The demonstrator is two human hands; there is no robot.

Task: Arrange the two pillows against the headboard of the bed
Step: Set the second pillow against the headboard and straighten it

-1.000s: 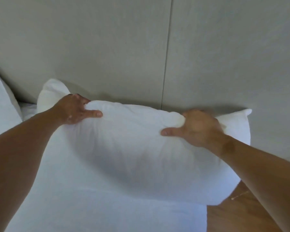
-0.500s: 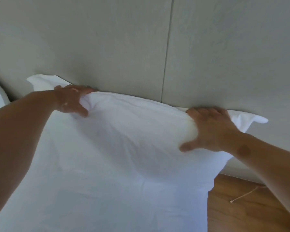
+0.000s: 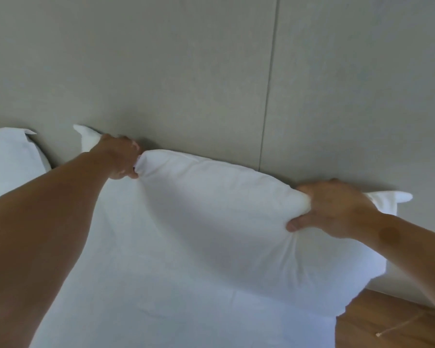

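A white pillow [image 3: 219,217] leans with its top edge against the grey padded headboard [image 3: 186,71] on the right side of the bed. My left hand [image 3: 119,156] grips its upper left edge near the corner. Near the upper right corner, my right hand [image 3: 334,209] pinches the top edge, thumb in front and fingers behind. A second white pillow [image 3: 8,159] stands against the headboard at the far left, partly cut off by the frame edge.
White bed sheet [image 3: 161,310] covers the mattress below the pillow. Wooden floor [image 3: 387,327] shows at the bottom right beside the bed, with a thin cord lying on it. A vertical seam runs down the headboard panels.
The pillow has been pushed back and up so it rests against the headboard, and both hands have shifted outward along its top edge. The second pillow has come back into view at left.
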